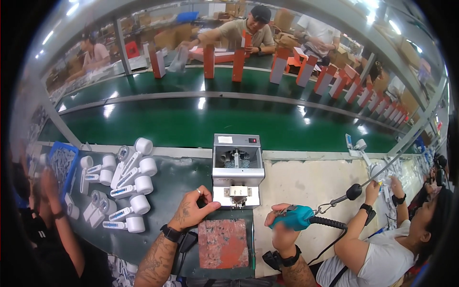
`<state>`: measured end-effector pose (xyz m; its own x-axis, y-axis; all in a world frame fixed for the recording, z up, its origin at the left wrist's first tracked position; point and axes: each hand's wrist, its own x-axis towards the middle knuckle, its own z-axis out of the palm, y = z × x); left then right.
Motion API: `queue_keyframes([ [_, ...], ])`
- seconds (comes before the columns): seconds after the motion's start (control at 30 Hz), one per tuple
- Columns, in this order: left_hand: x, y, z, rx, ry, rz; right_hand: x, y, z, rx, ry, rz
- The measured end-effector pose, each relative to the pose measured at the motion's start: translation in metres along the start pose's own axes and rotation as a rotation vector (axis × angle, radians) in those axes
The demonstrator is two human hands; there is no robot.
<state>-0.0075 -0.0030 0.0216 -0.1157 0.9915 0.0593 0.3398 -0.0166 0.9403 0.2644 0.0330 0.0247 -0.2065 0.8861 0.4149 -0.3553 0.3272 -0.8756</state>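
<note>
My right hand (284, 228) is wrapped round a teal electric screwdriver (292, 218), which hangs from a cable and has a coiled black cord. A silver screw feeder (237, 173) stands in front of me, with small screws visible in its hopper. Beside its lower left corner is my left hand (192, 210), thumb stretched toward the feeder's base and fingers loosely bent, apart from the thumb, with nothing seen in them. Several white handheld devices (129, 189) with round heads lie to the left. A worn reddish square pad (223, 244) lies between my forearms.
Beyond the bench runs a green conveyor (158, 122), with upright orange-and-white boxes (209, 62) on its far lane. A blue bin (62, 167) of small grey parts sits at left. Co-workers' arms reach in on both sides. Cardboard (306, 191) covers the right bench.
</note>
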Motion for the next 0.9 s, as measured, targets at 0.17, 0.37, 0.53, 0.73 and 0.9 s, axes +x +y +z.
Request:
queue_keyframes([
  [0.17, -0.0022, 0.0039, -0.0020, 0.034, 0.001, -0.009, -0.0017, 0.0014, -0.0016, -0.006, -0.014, 0.010],
  [0.37, -0.0010, 0.0013, -0.0009, 0.037, -0.007, -0.017, -0.0011, 0.0011, -0.0009, -0.013, -0.006, 0.004],
  [0.53, -0.0026, 0.0015, -0.0012, 0.032, 0.005, -0.003, 0.0005, -0.0023, 0.0009, -0.016, -0.005, 0.001],
  [0.73, -0.0016, 0.0032, -0.0002, 0.034, 0.000, -0.008, -0.0001, -0.0005, -0.0007, -0.023, -0.004, -0.011],
  [0.9, -0.0016, -0.0009, -0.0009, 0.011, 0.006, 0.001, 0.0002, -0.0007, -0.0001, -0.008, -0.014, 0.005],
])
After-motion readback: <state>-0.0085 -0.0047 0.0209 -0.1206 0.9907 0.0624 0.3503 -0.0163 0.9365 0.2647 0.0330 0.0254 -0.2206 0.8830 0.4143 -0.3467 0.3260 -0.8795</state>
